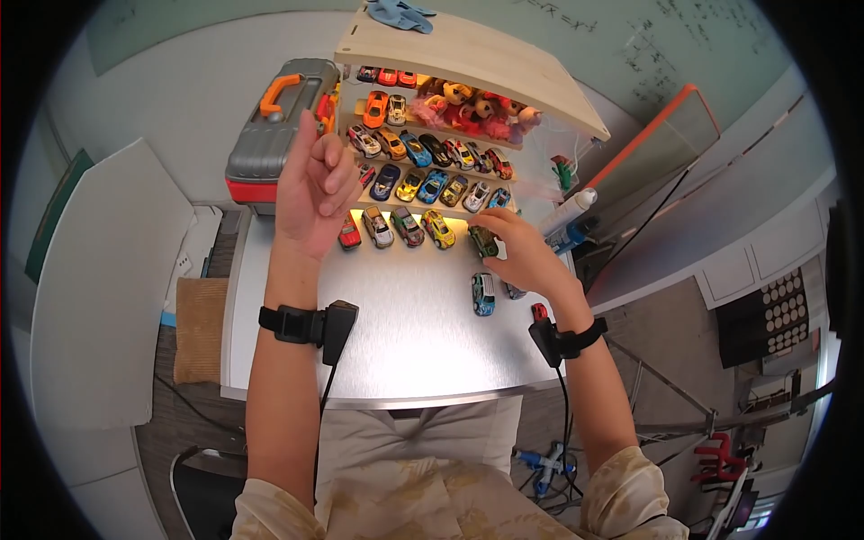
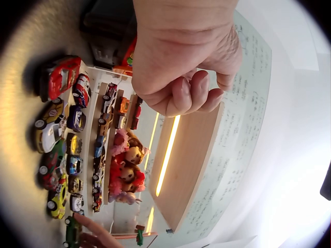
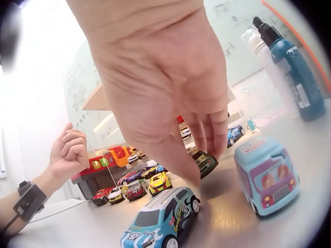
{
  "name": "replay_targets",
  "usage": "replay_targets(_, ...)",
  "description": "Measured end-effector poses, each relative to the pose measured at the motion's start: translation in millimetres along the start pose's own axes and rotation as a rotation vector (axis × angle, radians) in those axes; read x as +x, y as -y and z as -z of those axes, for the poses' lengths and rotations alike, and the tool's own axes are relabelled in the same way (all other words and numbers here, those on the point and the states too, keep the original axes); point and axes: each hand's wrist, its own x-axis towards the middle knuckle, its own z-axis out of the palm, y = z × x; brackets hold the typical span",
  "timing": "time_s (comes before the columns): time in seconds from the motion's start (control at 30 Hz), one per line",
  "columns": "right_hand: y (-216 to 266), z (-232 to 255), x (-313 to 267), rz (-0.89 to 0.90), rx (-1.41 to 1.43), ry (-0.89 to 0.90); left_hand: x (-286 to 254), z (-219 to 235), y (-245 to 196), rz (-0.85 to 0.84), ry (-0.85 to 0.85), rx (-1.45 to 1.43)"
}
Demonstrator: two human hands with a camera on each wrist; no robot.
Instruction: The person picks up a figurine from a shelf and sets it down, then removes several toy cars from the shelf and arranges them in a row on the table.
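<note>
My right hand [image 1: 524,250] grips a dark green toy car [image 1: 482,240] between thumb and fingers, at the right end of a row on the table. That row holds a red car [image 1: 349,232], a white and gold car [image 1: 378,228], a dark green and red car [image 1: 408,227] and a yellow car [image 1: 438,229]. Just nearer than the right hand stands a teal and white car [image 1: 483,295], beside a light blue van [image 3: 266,175]. Raised above the table's left side, my left hand [image 1: 315,193] is empty, its fingers loosely curled.
A lit wooden shelf [image 1: 477,45] stands behind, its tiers full of toy cars, with dolls [image 1: 477,108] on the right. To its left is a grey toolbox [image 1: 261,144]. A blue bottle [image 3: 300,77] and a small red car [image 1: 539,311] are at the right.
</note>
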Motion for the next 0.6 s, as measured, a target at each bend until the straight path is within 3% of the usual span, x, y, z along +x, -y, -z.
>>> replay_targets(0.07,-2,-4,3,0.033,-0.01,0.03,0,0,-1,-0.001,0.011,-0.007)
replay_targets(0.17,10,-9,-1,-0.183,0.014,-0.042,0,0,-1,-0.006,0.009,-0.009)
replay_targets(0.27,13,-14,0,-0.273,0.041,-0.059,-1,-1,-1,-0.009,0.009,-0.009)
replay_targets(0.47,9,-24,5,-0.178,0.098,-0.223,0,-2,-1,-0.005,0.008,0.024)
replay_targets(0.6,9,-27,10,-0.225,0.095,-0.207,0,-2,-1,-0.005,0.002,0.029)
